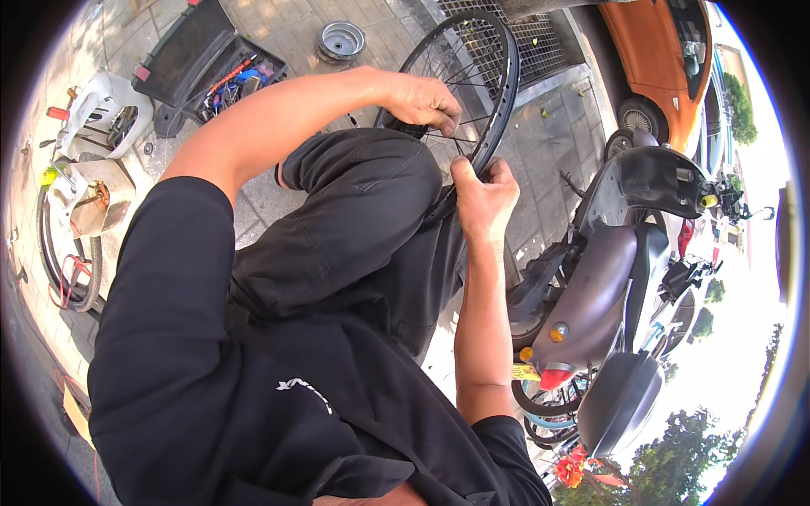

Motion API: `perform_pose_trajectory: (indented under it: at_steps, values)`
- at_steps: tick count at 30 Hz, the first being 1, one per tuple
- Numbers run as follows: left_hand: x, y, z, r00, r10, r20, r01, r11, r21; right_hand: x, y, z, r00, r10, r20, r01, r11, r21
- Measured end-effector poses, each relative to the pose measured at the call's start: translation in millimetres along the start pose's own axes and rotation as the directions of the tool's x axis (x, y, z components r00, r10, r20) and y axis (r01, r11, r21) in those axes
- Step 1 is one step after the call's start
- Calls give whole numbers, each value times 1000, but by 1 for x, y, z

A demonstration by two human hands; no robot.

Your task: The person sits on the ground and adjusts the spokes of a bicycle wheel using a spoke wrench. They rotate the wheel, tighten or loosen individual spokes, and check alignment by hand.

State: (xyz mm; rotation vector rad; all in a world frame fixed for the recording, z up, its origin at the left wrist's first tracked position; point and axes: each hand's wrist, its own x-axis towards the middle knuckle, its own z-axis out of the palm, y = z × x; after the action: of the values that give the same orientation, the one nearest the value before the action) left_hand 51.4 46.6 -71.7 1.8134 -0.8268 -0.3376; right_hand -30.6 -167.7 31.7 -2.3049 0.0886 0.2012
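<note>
A black spoked bicycle wheel (509, 72) leans over the person's raised dark-trousered knee, upper centre. My left hand (426, 105) is inside the wheel's ring, its fingers curled down among the spokes; what its fingertips hold is too small to make out. Below it, my right hand (485, 190) grips the rim at the wheel's lower right, thumb raised along its inner side, near a spoke.
An open black toolbox (198, 67) with tools, white plastic stools (110, 114), a bicycle wheel (84, 287) and a round metal drum (342, 38) surround the left side. A grey scooter (603, 278) stands close at right; behind are an orange car (654, 46) and a metal grate (544, 51).
</note>
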Motion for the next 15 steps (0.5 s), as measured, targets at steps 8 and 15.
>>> perform_pose_trajectory:
  at_steps: [8, 15]
  values:
    - [-17, 17, 37, 829, -209, -518, 271, 961, 46, 4, 2, 4, 992, -47, -118, 25, 984, -176]
    - [10, 113, 73, 674, -707, -213, 456, 625, -633, 18, 37, -13, 995, -24, -96, 16, 997, -80]
